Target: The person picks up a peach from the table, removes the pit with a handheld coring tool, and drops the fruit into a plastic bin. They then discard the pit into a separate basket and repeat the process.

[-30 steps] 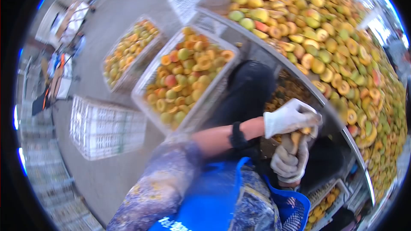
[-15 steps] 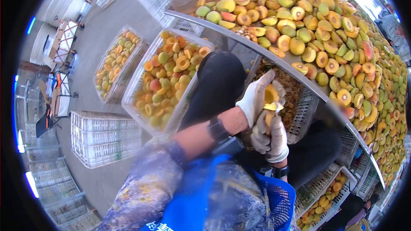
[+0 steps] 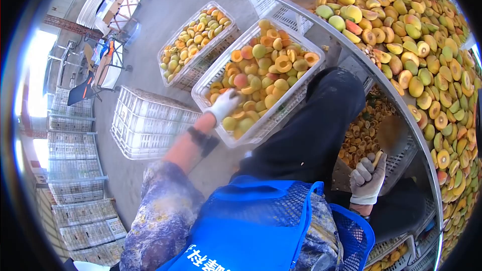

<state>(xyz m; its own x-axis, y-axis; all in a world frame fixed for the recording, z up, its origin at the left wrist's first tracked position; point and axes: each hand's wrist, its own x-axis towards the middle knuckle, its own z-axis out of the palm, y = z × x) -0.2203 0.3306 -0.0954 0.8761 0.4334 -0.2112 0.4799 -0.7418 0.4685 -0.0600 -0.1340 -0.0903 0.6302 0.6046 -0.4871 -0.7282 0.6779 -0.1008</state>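
My left hand, in a white glove, reaches over the near left rim of a white crate filled with halved yellow peaches. Its fingers are apart among the fruit, their tips partly hidden and slightly blurred. My right hand, in a soiled glove, is closed around a slim, tan-handled pitting tool. The tool's working end is hard to make out. Beyond the right hand, under the table edge, sits a crate of peach pits.
Cut peaches cover the metal-edged table at right. A second fruit crate stands beyond the first. Stacked white crates stand on the floor at left. My dark-trousered knee lies between the peach crate and the pit crate.
My left hand has left the peach half in front of me and moved left to the crate. My right hand stays low with the tool, now apart from the left. The view has turned left.
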